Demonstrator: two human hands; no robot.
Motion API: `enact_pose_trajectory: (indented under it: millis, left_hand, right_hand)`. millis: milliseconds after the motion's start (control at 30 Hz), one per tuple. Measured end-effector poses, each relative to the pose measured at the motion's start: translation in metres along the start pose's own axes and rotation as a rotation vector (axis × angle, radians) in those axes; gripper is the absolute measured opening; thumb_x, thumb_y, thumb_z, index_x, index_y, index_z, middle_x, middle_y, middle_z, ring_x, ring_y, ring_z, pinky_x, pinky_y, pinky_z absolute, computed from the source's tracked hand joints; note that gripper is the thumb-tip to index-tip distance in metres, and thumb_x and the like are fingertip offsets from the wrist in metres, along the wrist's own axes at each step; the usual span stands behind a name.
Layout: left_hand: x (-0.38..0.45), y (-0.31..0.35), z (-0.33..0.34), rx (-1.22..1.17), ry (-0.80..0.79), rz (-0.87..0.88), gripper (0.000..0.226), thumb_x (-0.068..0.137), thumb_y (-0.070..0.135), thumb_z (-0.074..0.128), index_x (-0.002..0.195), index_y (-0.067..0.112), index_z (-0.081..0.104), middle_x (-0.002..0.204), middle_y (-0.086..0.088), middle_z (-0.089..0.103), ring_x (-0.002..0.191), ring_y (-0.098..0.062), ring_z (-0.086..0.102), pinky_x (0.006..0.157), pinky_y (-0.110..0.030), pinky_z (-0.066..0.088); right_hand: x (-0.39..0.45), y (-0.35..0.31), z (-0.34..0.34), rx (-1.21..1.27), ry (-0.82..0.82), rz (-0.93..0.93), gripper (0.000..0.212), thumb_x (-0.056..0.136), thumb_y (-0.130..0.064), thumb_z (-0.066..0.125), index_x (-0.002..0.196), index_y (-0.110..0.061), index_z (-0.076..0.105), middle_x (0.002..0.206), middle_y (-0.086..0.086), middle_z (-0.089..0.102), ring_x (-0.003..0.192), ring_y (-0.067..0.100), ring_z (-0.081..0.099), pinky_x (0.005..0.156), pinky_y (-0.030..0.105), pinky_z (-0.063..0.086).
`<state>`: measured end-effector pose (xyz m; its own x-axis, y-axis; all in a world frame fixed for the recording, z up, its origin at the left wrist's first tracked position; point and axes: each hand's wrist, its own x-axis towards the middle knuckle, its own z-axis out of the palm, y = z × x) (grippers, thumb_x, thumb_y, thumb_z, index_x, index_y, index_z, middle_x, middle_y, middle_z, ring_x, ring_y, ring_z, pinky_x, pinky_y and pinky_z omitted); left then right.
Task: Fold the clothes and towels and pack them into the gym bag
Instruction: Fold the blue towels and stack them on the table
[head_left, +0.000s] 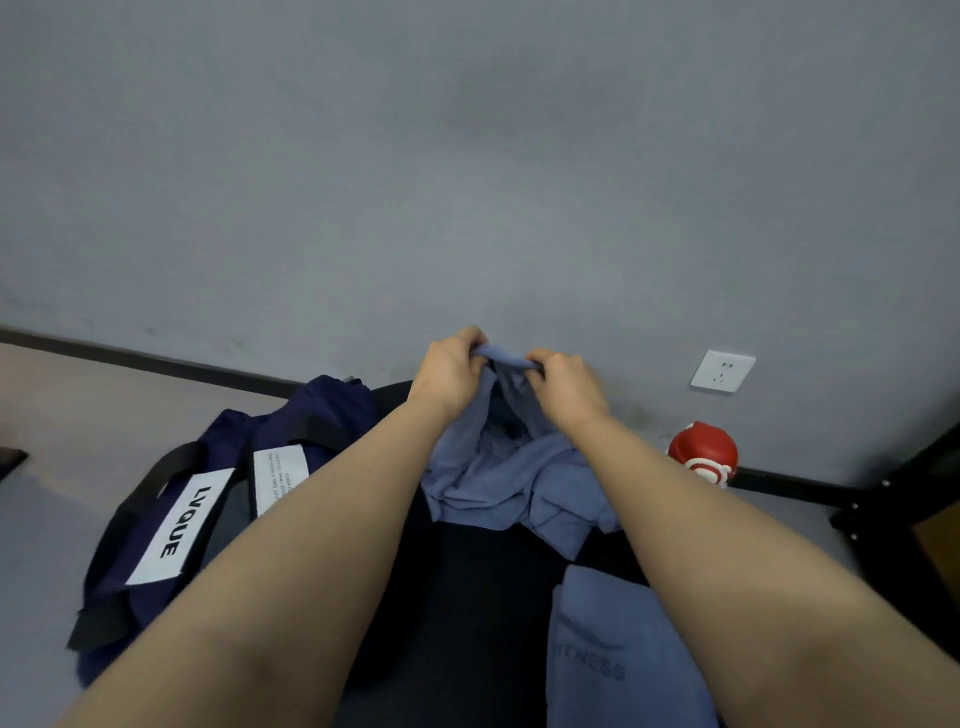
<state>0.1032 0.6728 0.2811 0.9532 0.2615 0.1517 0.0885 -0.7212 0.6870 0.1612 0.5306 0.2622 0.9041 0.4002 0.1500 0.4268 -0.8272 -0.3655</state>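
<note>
Hands meet high over a dark surface, both closed on the same piece of cloth. The left hand (451, 371) has its fingers (475, 343) curled shut over the top edge of a blue garment (511, 478), pinching the cloth against the thumb. The right hand (566, 384) grips the same edge just beside it, its fingers bent tight and pressed together on the fold, so the two fists nearly touch. Below the fingers the blue garment hangs in loose, crumpled folds, and its lower part lies bunched on a black surface (467, 597) between the two forearms.

Nearer the person than the right fingers, under the right forearm, lies a folded blue towel (602, 649) with faint lettering that cannot be fully read. To the left of the left fingers and lower sits a navy gym bag (249, 457) with black straps and a white label reading LVQUE; it rests on the floor (78, 415). To the right of the right fingers, against the grey wall (467, 156), stands a red bottle (704, 452), and above it a white wall socket (723, 370).
</note>
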Motion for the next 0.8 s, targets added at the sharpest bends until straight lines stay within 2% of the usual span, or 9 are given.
enact_pose_trajectory:
  millis: [100,333,467,600,733,800]
  left_hand:
    - [-0.007,0.027,-0.032,-0.021,0.027,0.022,0.016,0.096,0.006,0.042,0.105,0.006,0.056,0.101,-0.017,0.064,0.092,-0.033,0.059,0.077,-0.041,0.049]
    - [-0.035,0.089,-0.11,-0.061,0.101,0.094,0.018,0.093,0.004,0.045,0.106,0.005,0.057,0.105,-0.016,0.064,0.096,-0.03,0.059,0.075,-0.029,0.043]
    - [-0.058,0.121,-0.154,-0.065,0.13,0.136,0.018,0.092,0.004,0.047,0.105,0.004,0.059,0.106,-0.017,0.065,0.096,-0.029,0.058,0.075,-0.026,0.042]
    - [-0.082,0.147,-0.196,-0.056,0.16,0.17,0.017,0.093,0.005,0.049,0.106,0.005,0.06,0.105,-0.014,0.065,0.088,-0.023,0.057,0.067,-0.016,0.036]
    - [-0.106,0.165,-0.236,-0.022,0.192,0.188,0.019,0.093,0.007,0.051,0.108,0.004,0.061,0.109,-0.017,0.065,0.103,-0.028,0.059,0.078,-0.024,0.041]
    - [-0.117,0.174,-0.253,-0.018,0.205,0.191,0.019,0.093,0.008,0.051,0.109,0.004,0.061,0.11,-0.017,0.065,0.104,-0.028,0.059,0.077,-0.022,0.04]
  right_hand:
    - [-0.005,-0.017,-0.039,0.045,0.073,-0.003,0.023,0.096,-0.02,0.048,0.111,-0.015,0.065,0.111,0.017,0.066,0.103,0.036,0.059,0.082,0.039,0.046]
    - [-0.036,-0.062,-0.127,0.107,0.187,-0.049,0.021,0.095,-0.025,0.048,0.105,-0.017,0.065,0.104,0.012,0.068,0.098,0.035,0.059,0.076,0.039,0.048]
    - [-0.057,-0.092,-0.172,0.193,0.231,-0.051,0.019,0.093,-0.024,0.05,0.1,-0.017,0.066,0.097,0.011,0.07,0.096,0.034,0.06,0.079,0.04,0.05]
    - [-0.075,-0.118,-0.211,0.27,0.265,-0.062,0.016,0.092,-0.027,0.053,0.097,-0.023,0.068,0.09,0.006,0.07,0.091,0.028,0.062,0.077,0.038,0.051]
    - [-0.091,-0.145,-0.248,0.265,0.298,-0.097,0.017,0.092,-0.029,0.055,0.099,-0.022,0.069,0.094,0.006,0.07,0.094,0.028,0.062,0.078,0.035,0.049]
    - [-0.1,-0.158,-0.265,0.252,0.308,-0.115,0.016,0.093,-0.031,0.055,0.098,-0.023,0.068,0.095,0.004,0.07,0.094,0.027,0.061,0.078,0.035,0.048]
